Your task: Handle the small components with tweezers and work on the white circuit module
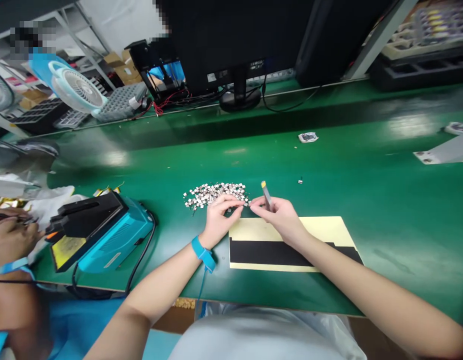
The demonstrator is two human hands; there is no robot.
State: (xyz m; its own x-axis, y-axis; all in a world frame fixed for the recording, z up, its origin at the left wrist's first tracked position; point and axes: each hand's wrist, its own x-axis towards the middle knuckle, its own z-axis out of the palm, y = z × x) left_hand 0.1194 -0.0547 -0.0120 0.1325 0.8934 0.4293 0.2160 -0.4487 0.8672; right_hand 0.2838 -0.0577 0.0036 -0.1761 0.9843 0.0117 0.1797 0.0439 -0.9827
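A heap of small silvery metal parts [215, 193] lies on the green bench [329, 165]. My left hand [219, 216], with a blue wrist strap [201, 252], rests at the heap's near edge and pinches a small part between fingertips. My right hand [277, 214] meets it fingertip to fingertip and holds a thin grey tool with a yellow tip [266, 195] upright. Under my right wrist lies a pale yellow sheet [329, 227] with a black strip [265, 252] across it.
A teal and black device [100, 232] with a cable sits at the left. A co-worker's hand [8, 237] works at the far left edge. A monitor stand [239, 97], a white fan [77, 90] and trays stand behind. One stray part [300, 180] lies apart.
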